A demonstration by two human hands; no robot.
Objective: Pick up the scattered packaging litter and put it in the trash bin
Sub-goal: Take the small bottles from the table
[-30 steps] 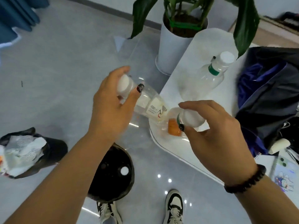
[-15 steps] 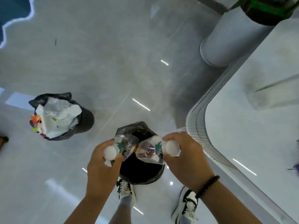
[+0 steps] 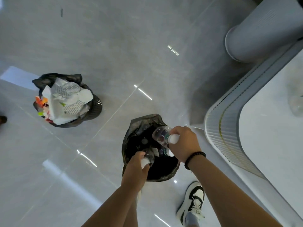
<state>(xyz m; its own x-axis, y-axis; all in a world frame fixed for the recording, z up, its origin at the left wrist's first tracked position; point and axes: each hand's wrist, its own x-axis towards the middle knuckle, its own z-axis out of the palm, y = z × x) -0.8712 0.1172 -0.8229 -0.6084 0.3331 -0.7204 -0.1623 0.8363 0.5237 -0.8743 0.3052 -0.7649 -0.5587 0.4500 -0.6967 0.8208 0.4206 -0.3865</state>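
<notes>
The fingers of the left hand [image 3: 136,167] are curled round the white-capped neck of a clear, crumpled plastic bottle [image 3: 150,156], and those of the right hand [image 3: 184,143] pinch the white cap end of a second clear plastic bottle with a green neck band [image 3: 161,134]. Both grips look firm; neither hand is loose.

What matters now is that both bottles hang directly over the open mouth of the round trash bin lined with a black plastic bag [image 3: 141,123]. Each bottle's long axis runs from the cap in the fingers down and away toward the bin's dark inside, base leading. The left bottle sits lower, its body already past the rim line as far as I can judge; the right one is higher, its base just above the far edge of the opening. So the left hand looks nearer to letting go cleanly.

The bottles seem empty, thin-walled and dented, light enough to drop straight. Something pale, perhaps another cap or label, lies inside the bin already; I can't tell what it is.

A second black-bagged bin stuffed with crumpled white paper and coloured wrappers [image 3: 65,100] stands well apart to the left on the grey glossy tiled floor [image 3: 114,46]. The pale ribbed edge of a white table [image 3: 226,128] is just beside the right arm.
</notes>
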